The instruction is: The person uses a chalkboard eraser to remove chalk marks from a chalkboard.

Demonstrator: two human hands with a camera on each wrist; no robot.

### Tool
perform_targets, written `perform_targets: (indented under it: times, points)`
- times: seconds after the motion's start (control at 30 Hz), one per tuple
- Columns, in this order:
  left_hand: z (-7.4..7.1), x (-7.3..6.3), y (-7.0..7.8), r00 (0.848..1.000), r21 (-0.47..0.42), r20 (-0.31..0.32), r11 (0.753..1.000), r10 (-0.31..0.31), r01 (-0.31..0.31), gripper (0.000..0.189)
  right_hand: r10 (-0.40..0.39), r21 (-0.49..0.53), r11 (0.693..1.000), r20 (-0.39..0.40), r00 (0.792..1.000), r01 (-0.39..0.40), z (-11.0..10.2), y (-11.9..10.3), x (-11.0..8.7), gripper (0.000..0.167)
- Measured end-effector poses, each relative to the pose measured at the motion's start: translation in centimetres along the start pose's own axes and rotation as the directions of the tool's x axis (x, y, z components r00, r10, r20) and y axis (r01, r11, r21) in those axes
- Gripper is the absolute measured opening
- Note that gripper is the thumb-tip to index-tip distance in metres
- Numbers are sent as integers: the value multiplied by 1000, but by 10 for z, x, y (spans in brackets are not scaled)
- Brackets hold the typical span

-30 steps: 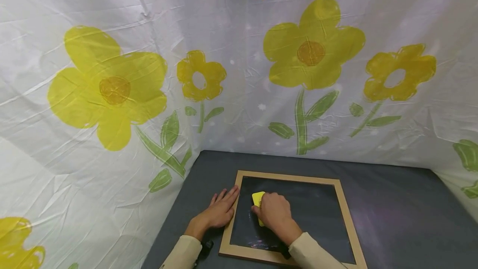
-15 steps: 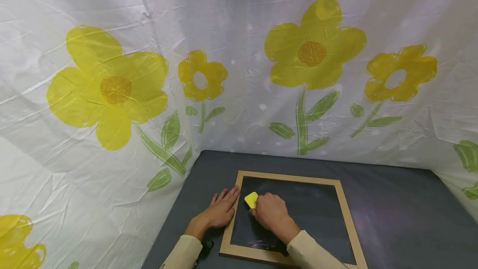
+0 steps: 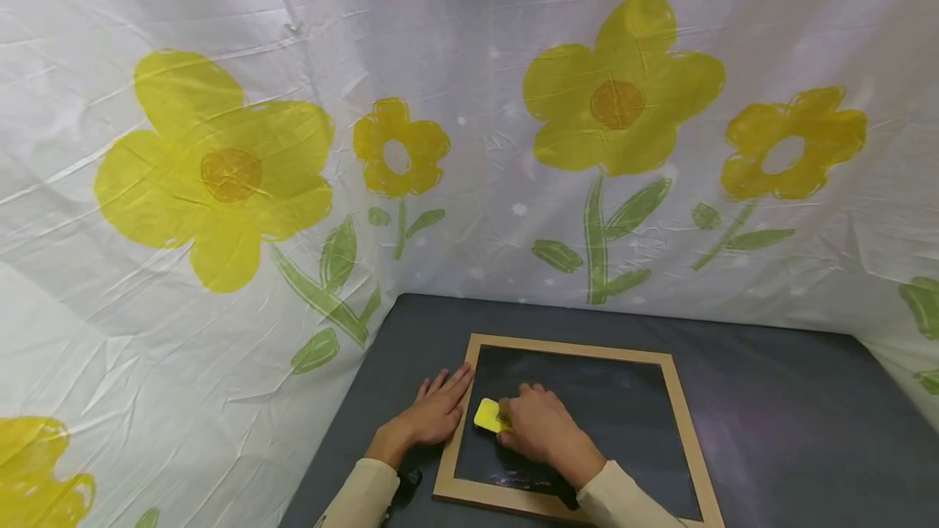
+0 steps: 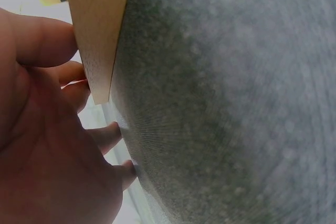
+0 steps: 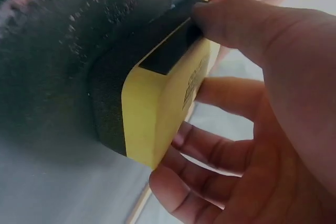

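A wood-framed chalkboard (image 3: pixel 587 398) lies on the dark table. My right hand (image 3: pixel 543 426) grips a yellow chalkboard eraser (image 3: pixel 487 415) over the board's left part. In the right wrist view the dark felt side of the eraser (image 5: pixel 142 114) faces down against the board, with thumb and fingers on opposite sides of it. Pinkish chalk smears (image 3: pixel 513 479) show near the board's lower edge. My left hand (image 3: pixel 429 418) rests flat at the left side of the frame, fingers extended. In the left wrist view its thumb and fingers touch the wooden frame (image 4: pixel 100 35) and the tabletop.
The dark tabletop (image 3: pixel 792 422) extends to the right of the board and behind it. A white cloth backdrop (image 3: pixel 469 186) printed with yellow flowers hangs along the back and left side of the table.
The right hand has moved the eraser leftward, then slightly toward the near side, turning it from upright to more sideways. The left hand has stayed at the frame.
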State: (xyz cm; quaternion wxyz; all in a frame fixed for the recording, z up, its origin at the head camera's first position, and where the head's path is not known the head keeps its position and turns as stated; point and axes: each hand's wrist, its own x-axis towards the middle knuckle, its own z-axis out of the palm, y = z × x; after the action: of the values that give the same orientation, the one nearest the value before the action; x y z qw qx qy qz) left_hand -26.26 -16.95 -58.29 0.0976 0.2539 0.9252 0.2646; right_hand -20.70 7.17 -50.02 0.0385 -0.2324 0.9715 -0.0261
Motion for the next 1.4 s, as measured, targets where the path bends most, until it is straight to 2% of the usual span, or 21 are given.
perform_targets:
  times: [0.13,0.27,0.4,0.5,0.6,0.7,0.8,0.9,1.0,1.1,1.2,1.23,1.4]
  points:
    - [-2,-1,0,1000,11,-3,1000,2,-2,64,-50,19,999,9,999,50,-3,-1,-7,47]
    - [-11,-5,9,1000,-17,13,1000,0,0,64,-92,82,993,49,995,88,-6,2,-12,49]
    - [-8,-6,5,1000,-23,-6,999,28,-29,64,-148,165,977,58,987,137,-9,11,-17,50]
    - [-6,-4,4,999,-23,-15,999,46,-46,63,-160,228,960,-30,987,163,-16,26,-25,50]
    - [-11,-4,11,999,-36,0,999,33,-33,63,-99,256,957,-156,983,137,-37,50,-36,48]
    - [-13,-3,11,999,-40,-1,998,50,-50,64,12,256,965,-240,971,51,-68,79,-52,47]
    - [-13,-3,12,999,-36,4,998,53,-53,64,139,258,964,-261,955,-69,-96,111,-71,50]
    - [-11,-3,10,999,-34,7,998,45,-44,64,279,282,937,-238,930,-208,-113,142,-96,63]
    - [-13,-5,10,999,-41,10,998,47,-47,65,395,303,895,-191,899,-329,-120,172,-122,72]
    - [-12,-7,6,998,-45,1,997,57,-56,65,487,311,847,-123,865,-432,-115,197,-144,71]
    - [-11,-9,2,998,-44,-12,997,62,-62,65,550,303,800,-25,835,-518,-100,213,-159,68]
    - [-11,-9,-1,997,-41,-21,996,73,-74,65,566,304,784,5,824,-541,-93,216,-162,66]
    - [-25,-13,11,999,-43,0,998,41,-41,65,620,299,720,127,774,-626,-55,223,-165,69]
